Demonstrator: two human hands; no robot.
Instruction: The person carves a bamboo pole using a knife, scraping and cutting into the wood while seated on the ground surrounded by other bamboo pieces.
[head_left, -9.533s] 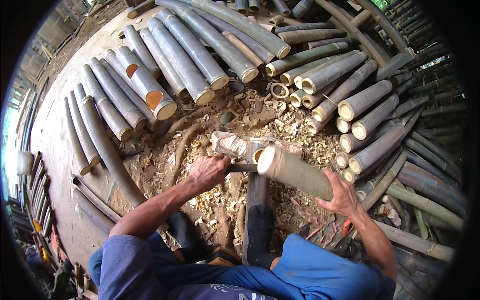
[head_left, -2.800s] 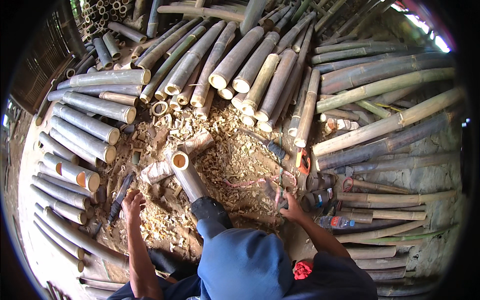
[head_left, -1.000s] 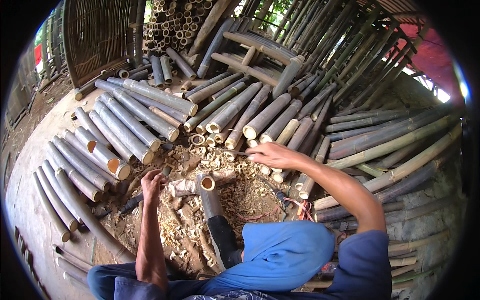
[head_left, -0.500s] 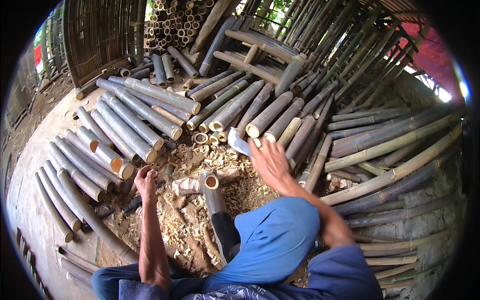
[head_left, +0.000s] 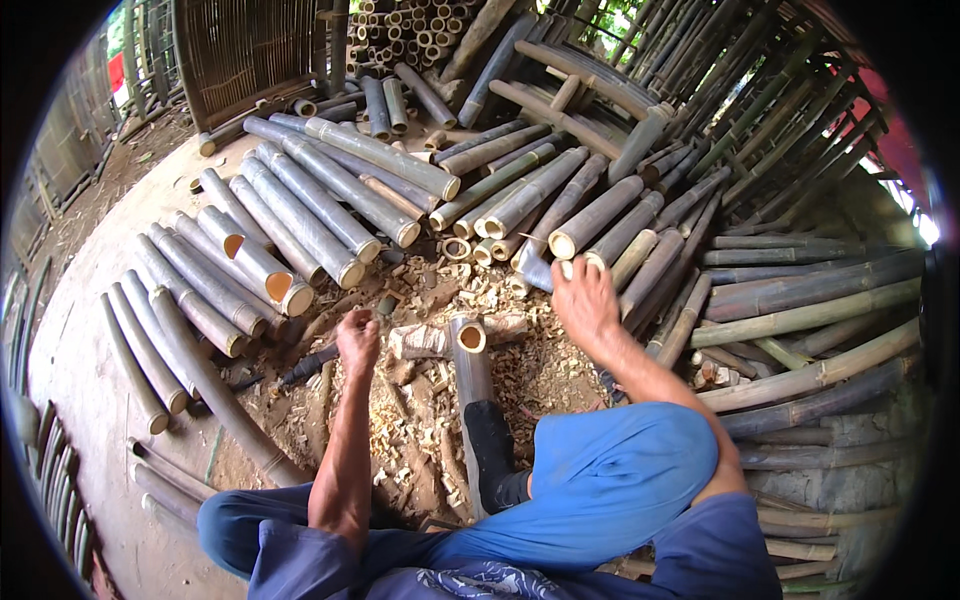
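My right hand (head_left: 587,308) is closed round a knife whose pale, broad blade (head_left: 537,273) points to the far left; its handle is hidden in my fingers. The blade is beside the cut ends of the bamboo poles at the far side. My left hand (head_left: 358,340) is raised with its fingers curled; whatever they hold, if anything, is hidden. Between the two hands, a bamboo tube (head_left: 474,378) slants up from beside my dark-covered lower leg (head_left: 488,440). Its open end faces up, next to a short pale log (head_left: 420,341) lying across the ground.
Wood shavings (head_left: 410,430) litter the ground around the tube. Cut bamboo poles (head_left: 330,205) fan out at the left and far side. Longer poles (head_left: 820,312) are stacked at my right, and a bamboo frame (head_left: 565,95) stands behind. My bent knee (head_left: 640,450) is beneath my right forearm.
The whole view has swung, so the surroundings sit further right and slightly higher. My left hand has shifted a little right, its fingers more curled. The knife remains in my right hand.
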